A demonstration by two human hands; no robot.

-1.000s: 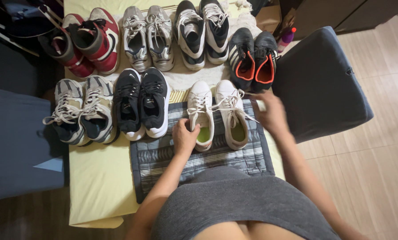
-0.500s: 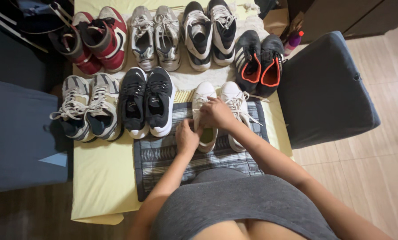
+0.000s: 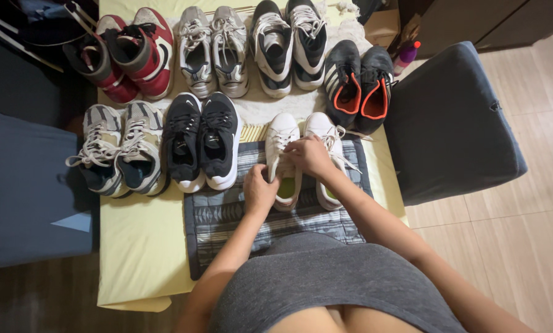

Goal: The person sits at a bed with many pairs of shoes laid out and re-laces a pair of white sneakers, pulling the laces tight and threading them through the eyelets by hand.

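1. Now both hands are on one white shoe (image 3: 282, 161). It lies on a striped grey mat (image 3: 227, 219) near the front edge of a pale yellow sheet (image 3: 141, 253).
2. The left hand (image 3: 259, 191) is curled around the heel end of this shoe and grips its side.
3. The right hand (image 3: 310, 155) is bent over the middle of the shoe, with its fingers closed on the white laces.
4. The other white shoe (image 3: 326, 166) of the pair lies just beside it on the mat, partly hidden under the right hand and arm.
5. A black pair with white soles (image 3: 202, 142) sits just to the left of the white pair, off the mat's left edge.
6. A grey pair with loose laces (image 3: 119, 151) sits by the left edge of the sheet.
7. Along the far edge stand a red, white and black pair (image 3: 125, 52), a silver-grey pair (image 3: 213, 49) and a black and white pair (image 3: 289, 43).
8. A black pair with orange lining (image 3: 360, 83) stands behind the white shoes, near the right edge.
9. A dark blue cushion (image 3: 455, 123) lies on the floor to the right of the sheet.
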